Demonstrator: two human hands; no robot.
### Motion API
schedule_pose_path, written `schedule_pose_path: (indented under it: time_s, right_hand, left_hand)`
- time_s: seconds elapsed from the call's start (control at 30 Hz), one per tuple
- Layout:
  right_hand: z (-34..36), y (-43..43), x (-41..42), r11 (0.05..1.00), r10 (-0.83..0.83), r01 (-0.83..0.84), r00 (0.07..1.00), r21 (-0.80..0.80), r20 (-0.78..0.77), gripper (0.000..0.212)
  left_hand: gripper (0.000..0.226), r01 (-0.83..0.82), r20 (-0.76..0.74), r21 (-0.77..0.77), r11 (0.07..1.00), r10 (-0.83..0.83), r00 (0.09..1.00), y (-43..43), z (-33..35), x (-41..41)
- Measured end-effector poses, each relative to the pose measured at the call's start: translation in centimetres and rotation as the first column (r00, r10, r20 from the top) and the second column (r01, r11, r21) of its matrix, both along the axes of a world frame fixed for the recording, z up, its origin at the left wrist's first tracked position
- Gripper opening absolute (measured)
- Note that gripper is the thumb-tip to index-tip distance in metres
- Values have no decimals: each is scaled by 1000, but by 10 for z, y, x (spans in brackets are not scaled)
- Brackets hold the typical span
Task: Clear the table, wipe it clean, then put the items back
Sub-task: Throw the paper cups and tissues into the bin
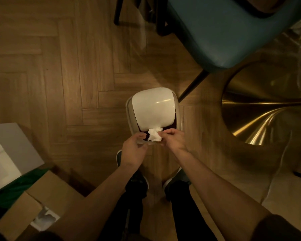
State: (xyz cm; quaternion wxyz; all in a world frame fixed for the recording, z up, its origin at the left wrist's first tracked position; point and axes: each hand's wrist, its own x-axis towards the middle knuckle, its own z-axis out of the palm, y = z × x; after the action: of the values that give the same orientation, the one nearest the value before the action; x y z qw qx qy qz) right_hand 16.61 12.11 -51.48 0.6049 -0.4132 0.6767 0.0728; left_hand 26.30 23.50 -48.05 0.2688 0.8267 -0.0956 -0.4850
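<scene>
One tissue (154,136) pinched by right hand (175,140), seemingly over bin (129,108).

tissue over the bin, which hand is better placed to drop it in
Right. The right hand pinches the crumpled tissue over the dark opening of the bin; letting go should drop it in. The left hand sits beside it at the rim, its grip unclear.
</scene>
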Motion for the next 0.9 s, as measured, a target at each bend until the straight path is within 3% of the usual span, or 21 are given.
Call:
schedule_pose_path:
  time_s: [0.07,0.17,0.23,0.47,0.6,0.9]
  right_hand:
    - [-6,7,3,999,34,-35,999,-24,-11,14]
    - [-5,19,8,986,164,-164,986,7,26,46]
    - [-1,25,11,973,231,-232,972,16,50,54]
    - [29,27,3,972,218,-210,973,-101,77,17]
    - [74,14,1,963,223,-201,968,-179,111,14]
    - [207,-1,4,915,351,-301,922,-268,165,11]
  left_hand:
    - [26,-13,-40,1,1000,13,999,3,0,0]
    - [24,-38,-98,-7,999,37,995,5,2,3]
    - [25,-36,-99,-16,999,35,994,8,2,5]
    - [16,-82,-137,-59,995,73,988,3,33,10]
    - [23,-36,-144,-154,987,14,989,-11,77,20]
    - [18,288,23,-271,919,-293,956,-35,215,36]
